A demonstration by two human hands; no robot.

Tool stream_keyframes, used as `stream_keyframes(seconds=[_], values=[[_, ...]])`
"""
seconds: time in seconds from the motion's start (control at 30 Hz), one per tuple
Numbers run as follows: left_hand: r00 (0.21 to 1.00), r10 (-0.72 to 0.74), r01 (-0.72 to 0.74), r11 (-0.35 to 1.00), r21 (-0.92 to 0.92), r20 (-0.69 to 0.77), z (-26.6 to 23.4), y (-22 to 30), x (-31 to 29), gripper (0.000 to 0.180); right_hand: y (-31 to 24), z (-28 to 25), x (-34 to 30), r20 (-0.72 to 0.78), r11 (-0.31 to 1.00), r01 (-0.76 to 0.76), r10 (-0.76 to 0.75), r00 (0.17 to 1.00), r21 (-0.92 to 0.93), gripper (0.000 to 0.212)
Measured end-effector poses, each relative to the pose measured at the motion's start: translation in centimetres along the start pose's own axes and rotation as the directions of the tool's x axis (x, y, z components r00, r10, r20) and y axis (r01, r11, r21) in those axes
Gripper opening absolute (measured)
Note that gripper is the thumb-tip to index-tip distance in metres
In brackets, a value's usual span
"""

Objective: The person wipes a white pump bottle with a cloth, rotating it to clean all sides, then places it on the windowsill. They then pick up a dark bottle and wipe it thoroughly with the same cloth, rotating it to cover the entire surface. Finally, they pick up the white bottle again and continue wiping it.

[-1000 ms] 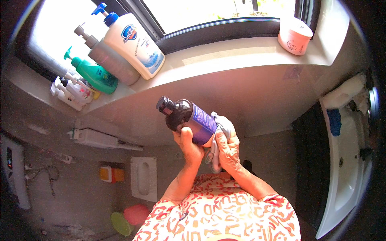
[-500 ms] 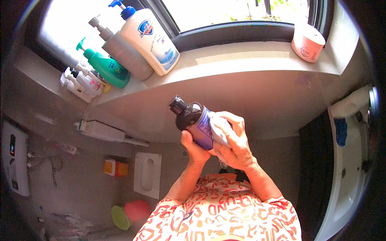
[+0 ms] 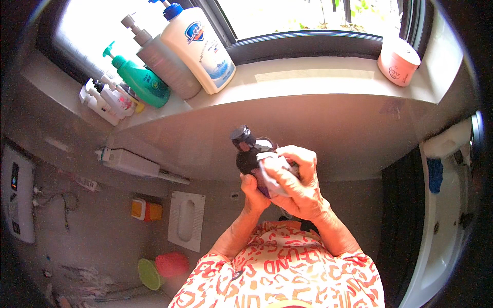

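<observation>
A dark bottle (image 3: pixel 246 160) with a black cap is tilted up and to the left in front of my chest. My left hand (image 3: pixel 255 194) grips its lower part from the left, the thumb against its side. In my right hand (image 3: pixel 300 185) a pale cloth (image 3: pixel 270 169) is bunched under the fingers and pressed against the bottle's upper side. Cloth and fingers cover most of the bottle's label, and its base is hidden behind my hands.
Along the window sill (image 3: pixel 308 74) stand a large white pump bottle (image 3: pixel 203 54), a grey pump bottle (image 3: pixel 169 69), a green pump bottle (image 3: pixel 141 82) and several small bottles. A pink jar (image 3: pixel 398 61) sits at its right end. A white basin (image 3: pixel 441 241) lies at right; a squat toilet (image 3: pixel 186 220) is below left.
My right hand and the cloth have slid up the bottle toward its cap, covering the purple label. The bottle has shifted slightly right and turned.
</observation>
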State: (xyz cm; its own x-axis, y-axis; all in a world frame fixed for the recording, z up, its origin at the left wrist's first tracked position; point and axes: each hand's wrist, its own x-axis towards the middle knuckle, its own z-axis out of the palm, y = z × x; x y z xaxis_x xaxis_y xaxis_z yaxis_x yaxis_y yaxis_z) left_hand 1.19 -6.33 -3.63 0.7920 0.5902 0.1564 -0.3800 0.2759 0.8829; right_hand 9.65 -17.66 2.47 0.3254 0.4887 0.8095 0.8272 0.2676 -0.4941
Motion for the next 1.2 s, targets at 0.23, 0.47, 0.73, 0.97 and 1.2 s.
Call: stream_keyframes(seconds=[0.23,0.47,0.73,0.97,1.2], values=[[0.999,-0.04,0.034,0.975,-0.221,-0.025,-0.1,-1.2,-0.5,0.074,1.1,-0.8,0.8,0.211,0.549,-0.635,0.643,0.736,0.544,0.034],[0.999,-0.041,0.041,0.999,-0.015,-0.006,0.5,-0.3,0.2,0.082,0.6,-0.3,0.8,0.01,0.996,-0.002,0.003,1.0,-0.084,0.046],[0.993,-0.015,0.035,0.984,-0.176,0.117,0.0,-0.5,-0.3,0.075,0.4,0.0,0.8,-0.121,0.976,-0.15,0.17,0.978,0.16,0.041],[0.998,-0.011,0.005,0.995,-0.101,-0.057,1.3,0.1,0.2,0.084,1.9,-0.2,-0.2,0.084,0.828,-0.45,0.45,0.889,0.335,0.04],[0.969,-0.092,0.038,0.974,-0.225,-0.23,1.7,0.9,0.7,0.087,0.5,0.2,-0.5,0.181,0.99,0.088,-0.066,0.981,-0.113,0.062]])
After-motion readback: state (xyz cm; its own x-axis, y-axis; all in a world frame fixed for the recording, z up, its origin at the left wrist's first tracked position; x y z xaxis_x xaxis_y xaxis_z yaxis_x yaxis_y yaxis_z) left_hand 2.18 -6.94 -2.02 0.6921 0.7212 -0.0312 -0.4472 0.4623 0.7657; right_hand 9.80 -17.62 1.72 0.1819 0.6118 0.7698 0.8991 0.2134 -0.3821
